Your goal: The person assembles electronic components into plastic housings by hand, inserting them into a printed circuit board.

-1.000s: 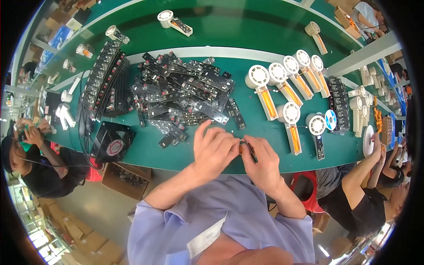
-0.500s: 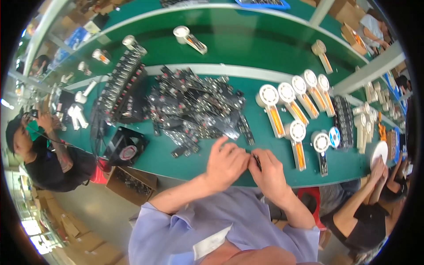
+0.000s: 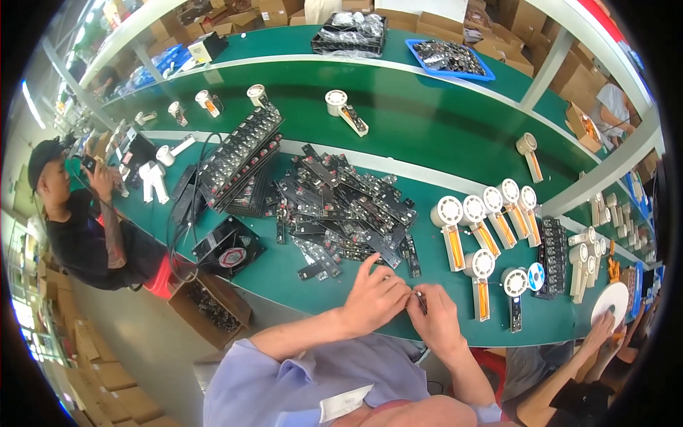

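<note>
Above the near edge of the green table my two hands come together. My right hand [image 3: 435, 317] is closed around a small dark circuit board [image 3: 421, 303], mostly hidden by the fingers. My left hand [image 3: 376, 297] touches the right hand's fingertips with its thumb and fingers bent together; whatever it pinches is too small to make out. Just beyond them spreads a heap of black circuit board strips [image 3: 341, 206]. To the right stand white handheld fan bodies [image 3: 455, 249] with orange inside their handles, and one nearer fan body [image 3: 515, 306] has a dark board in its handle.
Stacked boards in racks [image 3: 238, 164] stand left of the heap, beside a black boxed fan [image 3: 228, 249] with cables. A black tray [image 3: 551, 256] lies right of the fan bodies. A carton [image 3: 210, 309] is on the floor. Co-workers sit at left and right.
The view has tilted up, so the table and its things sit lower in the picture. My hands stay together, with the small dark board still in the right one.
</note>
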A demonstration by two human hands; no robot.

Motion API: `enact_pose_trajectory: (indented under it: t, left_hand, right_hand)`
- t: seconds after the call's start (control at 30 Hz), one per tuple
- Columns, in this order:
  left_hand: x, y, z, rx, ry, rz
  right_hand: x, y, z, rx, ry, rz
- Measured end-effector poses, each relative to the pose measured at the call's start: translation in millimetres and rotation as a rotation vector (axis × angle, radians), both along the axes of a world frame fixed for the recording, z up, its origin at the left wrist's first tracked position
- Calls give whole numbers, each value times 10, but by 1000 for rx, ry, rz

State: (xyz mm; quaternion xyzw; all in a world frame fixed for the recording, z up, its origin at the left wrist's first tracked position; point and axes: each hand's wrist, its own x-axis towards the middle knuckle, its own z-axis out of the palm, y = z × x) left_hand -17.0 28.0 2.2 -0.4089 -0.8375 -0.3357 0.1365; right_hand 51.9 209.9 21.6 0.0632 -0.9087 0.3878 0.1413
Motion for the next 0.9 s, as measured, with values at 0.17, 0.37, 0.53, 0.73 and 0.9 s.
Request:
enact_pose_trajectory:
  t: [0.17,0.37,0.53,0.73,0.9]
  left_hand:
    - [15,1,-25,31,33,-16]
    - [75,8,-57,94,71,-25]
    - [38,28,-117,119,45,-41]
    - [-46,-99,123,-23,39,50]
    - [-147,-57,156,-168,22,40]
  right_hand:
    - [3,24,-11,57,49,30]
    - [67,21,-2,48,24,39]
    - [36,41,-3,39,5,48]
    - [74,-3,125,-34,-43,-54]
    - [184,-52,-8,27,48,-93]
